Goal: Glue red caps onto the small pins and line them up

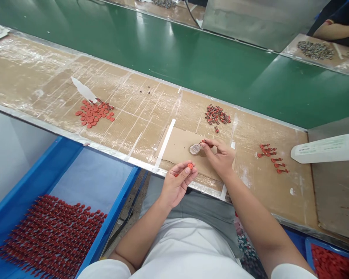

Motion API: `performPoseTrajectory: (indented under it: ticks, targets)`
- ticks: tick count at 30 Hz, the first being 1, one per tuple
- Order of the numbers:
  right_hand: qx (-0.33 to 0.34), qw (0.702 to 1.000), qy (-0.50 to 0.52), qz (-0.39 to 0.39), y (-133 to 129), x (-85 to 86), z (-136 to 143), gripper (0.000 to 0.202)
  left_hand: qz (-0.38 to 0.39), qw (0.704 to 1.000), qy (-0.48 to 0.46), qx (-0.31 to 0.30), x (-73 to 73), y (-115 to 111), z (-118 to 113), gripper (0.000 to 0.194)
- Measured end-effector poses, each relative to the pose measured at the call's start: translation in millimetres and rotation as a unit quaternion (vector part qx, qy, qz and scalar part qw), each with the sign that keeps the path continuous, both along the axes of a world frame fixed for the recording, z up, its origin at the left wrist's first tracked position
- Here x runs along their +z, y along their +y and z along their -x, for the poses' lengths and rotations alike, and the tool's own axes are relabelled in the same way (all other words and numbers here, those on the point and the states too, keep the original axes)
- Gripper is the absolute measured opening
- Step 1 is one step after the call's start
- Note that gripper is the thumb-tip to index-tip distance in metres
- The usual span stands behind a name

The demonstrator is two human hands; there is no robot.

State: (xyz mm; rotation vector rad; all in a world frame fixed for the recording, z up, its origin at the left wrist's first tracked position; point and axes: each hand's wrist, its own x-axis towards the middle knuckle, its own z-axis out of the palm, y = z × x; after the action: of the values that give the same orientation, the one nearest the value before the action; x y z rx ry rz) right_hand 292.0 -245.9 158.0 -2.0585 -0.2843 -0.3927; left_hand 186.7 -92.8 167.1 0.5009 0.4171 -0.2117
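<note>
My left hand (178,181) pinches a small round red disc (190,166) between thumb and fingers, just over the bench's front edge. A second bit of red shows by its fingertips. To its right, my right hand (219,155) is closed on a small red-and-dark figure (204,142), partly hidden by the fingers. That figure is beside a small clear round dish (194,148) on a cardboard sheet (180,141). Beyond the right hand lies a pile of small red-and-dark figures (217,115). A heap of red discs (94,114) lies farther left on the bench.
Several figures on red discs (275,159) stand at the right, near a white plastic bottle (328,148). A blue tray (125,170) at lower left holds rows of red pieces. Behind the bench runs a green belt (163,50). Another person's arm (336,31) is at upper right.
</note>
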Motion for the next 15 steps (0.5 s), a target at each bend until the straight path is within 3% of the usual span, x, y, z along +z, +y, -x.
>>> performPoseTrajectory:
  ticks: [4, 7, 11, 15]
  targets:
    - [-0.028, 0.976, 0.106, -0.188, 5.4, 10.6, 3.0, 0.028, -0.013, 1.000, -0.003, 0.010, 2.5, 0.3, -1.5, 0.024]
    - [-0.027, 0.944, 0.185, -0.271, 5.7, 22.0, 5.7, 0.030, -0.028, 0.999, -0.001, 0.016, 6.3, -2.1, -4.2, 0.026]
    - [0.008, 0.916, 0.253, -0.311, 2.3, 37.9, 16.1, 0.025, -0.032, 0.999, -0.011, 0.018, 14.8, -8.5, -7.5, 0.027]
    - [0.013, 0.921, 0.238, -0.308, 2.7, 49.0, 37.3, 0.021, -0.033, 0.999, -0.030, 0.012, 24.3, -14.8, -7.7, 0.025]
